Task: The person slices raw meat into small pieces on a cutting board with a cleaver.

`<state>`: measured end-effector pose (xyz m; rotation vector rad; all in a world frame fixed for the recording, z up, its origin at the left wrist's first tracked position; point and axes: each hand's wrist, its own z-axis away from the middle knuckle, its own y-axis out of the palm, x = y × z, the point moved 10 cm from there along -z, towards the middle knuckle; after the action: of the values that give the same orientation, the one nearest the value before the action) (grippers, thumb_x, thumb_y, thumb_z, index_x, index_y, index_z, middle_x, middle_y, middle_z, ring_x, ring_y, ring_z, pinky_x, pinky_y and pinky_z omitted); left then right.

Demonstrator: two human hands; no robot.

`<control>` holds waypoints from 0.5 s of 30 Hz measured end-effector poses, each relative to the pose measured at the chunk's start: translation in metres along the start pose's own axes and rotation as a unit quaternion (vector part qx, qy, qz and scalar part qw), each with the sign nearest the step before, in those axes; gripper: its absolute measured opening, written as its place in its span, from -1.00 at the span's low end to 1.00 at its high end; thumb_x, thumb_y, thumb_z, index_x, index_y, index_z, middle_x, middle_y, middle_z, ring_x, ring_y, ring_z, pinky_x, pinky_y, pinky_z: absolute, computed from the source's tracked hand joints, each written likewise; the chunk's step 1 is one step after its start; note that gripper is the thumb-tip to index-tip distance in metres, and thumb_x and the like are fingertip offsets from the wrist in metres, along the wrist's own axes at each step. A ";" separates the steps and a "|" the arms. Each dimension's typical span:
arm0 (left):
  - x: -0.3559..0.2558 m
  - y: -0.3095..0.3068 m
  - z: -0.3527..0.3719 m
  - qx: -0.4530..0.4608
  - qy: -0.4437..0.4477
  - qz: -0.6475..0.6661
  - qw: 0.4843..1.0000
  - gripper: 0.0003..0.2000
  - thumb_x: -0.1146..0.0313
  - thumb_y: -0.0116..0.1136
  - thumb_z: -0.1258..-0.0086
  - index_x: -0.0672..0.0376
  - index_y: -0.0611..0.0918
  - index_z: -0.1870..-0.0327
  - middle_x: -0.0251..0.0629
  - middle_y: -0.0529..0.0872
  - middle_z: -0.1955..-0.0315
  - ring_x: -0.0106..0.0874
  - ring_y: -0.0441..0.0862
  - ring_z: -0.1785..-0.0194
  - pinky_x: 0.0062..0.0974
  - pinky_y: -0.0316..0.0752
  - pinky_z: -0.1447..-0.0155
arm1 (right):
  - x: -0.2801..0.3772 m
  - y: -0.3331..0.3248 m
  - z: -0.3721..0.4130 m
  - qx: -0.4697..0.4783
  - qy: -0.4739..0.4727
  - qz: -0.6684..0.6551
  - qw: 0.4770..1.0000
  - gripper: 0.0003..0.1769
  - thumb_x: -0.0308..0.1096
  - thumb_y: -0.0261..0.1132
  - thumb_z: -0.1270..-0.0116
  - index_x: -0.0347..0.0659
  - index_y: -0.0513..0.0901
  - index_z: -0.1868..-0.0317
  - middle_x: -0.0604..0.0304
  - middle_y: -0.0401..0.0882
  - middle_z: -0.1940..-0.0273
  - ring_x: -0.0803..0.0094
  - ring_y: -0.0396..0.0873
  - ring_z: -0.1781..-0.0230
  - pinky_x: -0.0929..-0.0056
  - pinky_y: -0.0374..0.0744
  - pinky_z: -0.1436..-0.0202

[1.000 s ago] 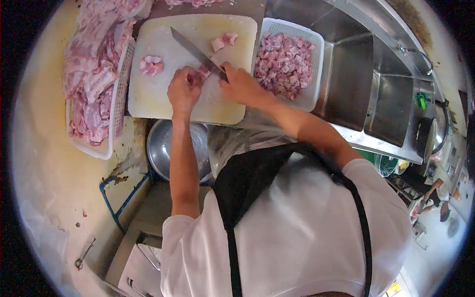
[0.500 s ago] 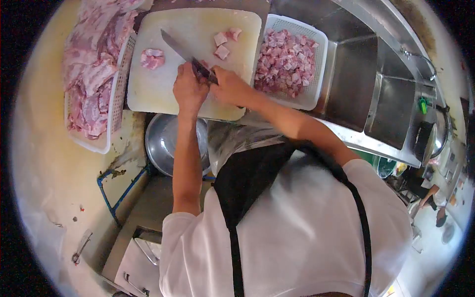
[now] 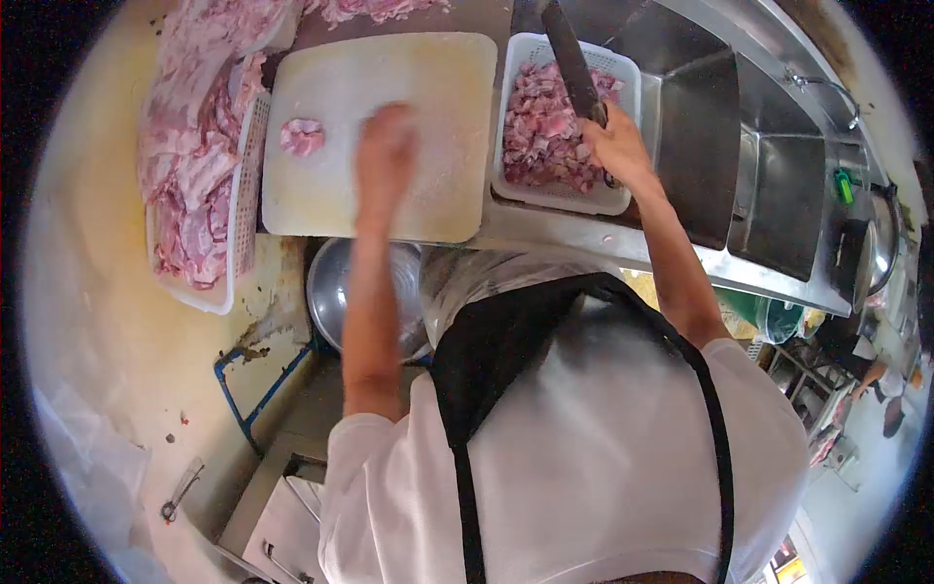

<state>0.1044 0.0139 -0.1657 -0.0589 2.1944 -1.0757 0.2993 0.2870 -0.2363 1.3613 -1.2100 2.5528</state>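
My right hand [image 3: 617, 146] grips a knife [image 3: 576, 73] by its handle, over the white basket [image 3: 633, 107] of diced meat [image 3: 540, 122]. The blade points up and to the left, away from me. Above the middle of the white cutting board [image 3: 443, 73] is my left hand [image 3: 387, 146], smeared by motion, so its fingers cannot be made out. One uncut piece of meat [image 3: 303, 137] lies on the board, a little left of that hand.
Left of the board, a white basket [image 3: 236, 209] is heaped with large slabs of raw meat [image 3: 190, 146]. A metal bowl [image 3: 331, 292] sits below the board's near edge. Steel sinks [image 3: 691, 146] are on the right. More meat [image 3: 375, 8] lies beyond the board.
My right hand has carried the knife rightward from the board to over the diced-meat basket. The cut cubes are gone from the board. My left hand has separated from the knife.
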 end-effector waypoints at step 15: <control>0.087 -0.041 -0.021 0.115 -0.230 0.124 0.958 -0.74 0.31 0.15 -0.33 0.21 0.64 0.03 -0.19 0.67 0.36 -0.33 0.60 0.29 -0.40 0.51 0.14 | 0.052 0.076 0.056 0.005 -0.171 -0.014 0.985 -0.58 -0.21 0.28 -0.33 -0.36 0.46 -0.02 -0.32 0.61 0.18 -0.29 0.59 0.14 -0.13 0.53 0.02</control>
<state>0.0153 -0.0268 -0.1762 0.0622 1.6052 -1.0434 0.2806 0.1816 -0.2286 1.8623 -1.2059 2.3729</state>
